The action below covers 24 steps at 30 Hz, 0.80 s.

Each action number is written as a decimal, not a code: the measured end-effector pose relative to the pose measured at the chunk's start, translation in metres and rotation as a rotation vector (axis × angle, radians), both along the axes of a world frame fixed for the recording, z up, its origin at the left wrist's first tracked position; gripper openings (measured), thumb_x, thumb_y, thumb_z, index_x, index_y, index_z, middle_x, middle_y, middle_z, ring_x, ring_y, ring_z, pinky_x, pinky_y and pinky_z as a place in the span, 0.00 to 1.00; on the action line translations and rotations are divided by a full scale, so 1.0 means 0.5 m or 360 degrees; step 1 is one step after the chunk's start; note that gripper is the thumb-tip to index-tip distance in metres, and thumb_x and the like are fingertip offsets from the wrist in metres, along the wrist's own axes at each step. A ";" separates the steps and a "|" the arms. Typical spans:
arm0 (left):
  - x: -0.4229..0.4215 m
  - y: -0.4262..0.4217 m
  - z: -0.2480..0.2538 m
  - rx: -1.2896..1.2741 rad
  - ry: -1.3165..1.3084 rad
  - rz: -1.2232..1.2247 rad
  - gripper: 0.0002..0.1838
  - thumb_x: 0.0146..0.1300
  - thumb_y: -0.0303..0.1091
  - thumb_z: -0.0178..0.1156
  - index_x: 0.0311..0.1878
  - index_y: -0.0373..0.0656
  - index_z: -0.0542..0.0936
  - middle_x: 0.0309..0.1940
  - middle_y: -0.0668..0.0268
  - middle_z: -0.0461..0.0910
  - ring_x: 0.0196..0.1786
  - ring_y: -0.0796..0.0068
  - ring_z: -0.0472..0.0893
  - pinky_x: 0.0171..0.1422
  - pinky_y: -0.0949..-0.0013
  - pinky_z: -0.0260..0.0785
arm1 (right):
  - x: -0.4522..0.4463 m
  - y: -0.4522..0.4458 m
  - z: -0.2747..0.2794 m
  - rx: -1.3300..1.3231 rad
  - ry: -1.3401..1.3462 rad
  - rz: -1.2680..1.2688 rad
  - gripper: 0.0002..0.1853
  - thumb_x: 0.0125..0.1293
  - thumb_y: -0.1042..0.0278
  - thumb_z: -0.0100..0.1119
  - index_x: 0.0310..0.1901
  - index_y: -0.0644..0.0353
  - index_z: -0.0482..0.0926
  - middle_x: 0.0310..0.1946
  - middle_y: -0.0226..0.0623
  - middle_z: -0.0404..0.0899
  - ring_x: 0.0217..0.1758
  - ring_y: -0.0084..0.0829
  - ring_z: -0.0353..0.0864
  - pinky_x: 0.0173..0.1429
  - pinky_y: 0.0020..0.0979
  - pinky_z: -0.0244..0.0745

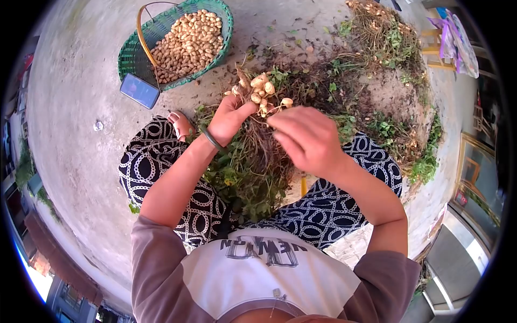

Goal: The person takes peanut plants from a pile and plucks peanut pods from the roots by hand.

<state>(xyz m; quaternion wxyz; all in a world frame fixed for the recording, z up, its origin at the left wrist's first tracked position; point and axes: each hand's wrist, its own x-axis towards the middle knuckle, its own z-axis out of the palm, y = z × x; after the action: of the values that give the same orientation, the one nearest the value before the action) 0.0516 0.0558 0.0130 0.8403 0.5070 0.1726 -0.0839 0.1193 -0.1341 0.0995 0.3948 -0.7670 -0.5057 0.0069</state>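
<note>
My left hand (pixel 230 119) is closed around a peanut plant (pixel 261 142) near its roots. A cluster of pale peanuts (pixel 259 89) sticks up beyond my left thumb, and the leafy stems hang down between my knees. My right hand (pixel 306 137) is beside the cluster, its fingers curled and pressed together close to the roots. One peanut (pixel 287 102) shows just past those fingers; whether they pinch anything is hidden from view.
A green woven basket (pixel 230 27) with a tan handle holds many picked peanuts, and a phone (pixel 140 90) leans at its rim. Heaped peanut plants (pixel 390 40) lie at the upper right. A plastic bag (pixel 458 43) and a framed panel (pixel 474 172) stand at the right.
</note>
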 end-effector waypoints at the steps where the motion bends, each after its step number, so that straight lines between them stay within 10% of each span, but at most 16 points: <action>1: 0.001 0.003 0.001 0.0100 -0.0062 -0.0096 0.16 0.67 0.28 0.55 0.56 0.32 0.77 0.49 0.68 0.82 0.48 0.82 0.78 0.56 0.71 0.70 | 0.022 0.005 0.011 0.0120 0.0007 -0.0145 0.11 0.54 0.75 0.67 0.40 0.61 0.81 0.34 0.38 0.82 0.34 0.39 0.82 0.37 0.35 0.78; 5: 0.003 -0.018 0.020 0.0429 -0.0298 -0.0281 0.17 0.68 0.27 0.54 0.59 0.36 0.77 0.49 0.69 0.82 0.50 0.80 0.78 0.56 0.68 0.71 | 0.048 0.016 0.015 -0.0083 0.0142 -0.0265 0.10 0.55 0.71 0.68 0.38 0.60 0.80 0.32 0.36 0.79 0.35 0.40 0.79 0.38 0.36 0.74; 11: -0.009 -0.033 0.016 0.1507 -0.0346 -0.0363 0.17 0.61 0.44 0.60 0.37 0.37 0.77 0.24 0.48 0.78 0.30 0.44 0.79 0.34 0.50 0.70 | 0.036 0.033 -0.008 -0.0449 0.0673 -0.0285 0.11 0.56 0.70 0.70 0.36 0.65 0.77 0.32 0.40 0.78 0.32 0.38 0.77 0.37 0.34 0.72; 17: -0.018 -0.027 0.036 0.1573 -0.0297 -0.0397 0.17 0.60 0.44 0.60 0.38 0.37 0.76 0.25 0.48 0.79 0.32 0.42 0.79 0.37 0.46 0.71 | 0.036 0.045 -0.027 -0.0483 0.0303 -0.0175 0.08 0.65 0.67 0.62 0.36 0.65 0.79 0.33 0.36 0.78 0.36 0.31 0.77 0.44 0.30 0.70; 24: -0.011 -0.008 0.032 0.0847 -0.0442 -0.0125 0.18 0.70 0.44 0.57 0.42 0.34 0.80 0.20 0.59 0.76 0.24 0.74 0.73 0.30 0.63 0.65 | 0.098 0.033 -0.016 0.0473 0.2095 -0.0265 0.10 0.69 0.70 0.51 0.46 0.68 0.75 0.41 0.35 0.78 0.42 0.27 0.76 0.46 0.31 0.70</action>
<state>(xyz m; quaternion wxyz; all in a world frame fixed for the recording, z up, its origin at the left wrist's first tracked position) 0.0459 0.0518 0.0290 0.6896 0.7222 0.0524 0.0020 0.1682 -0.1178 0.0917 0.7207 -0.5770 -0.0948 0.3723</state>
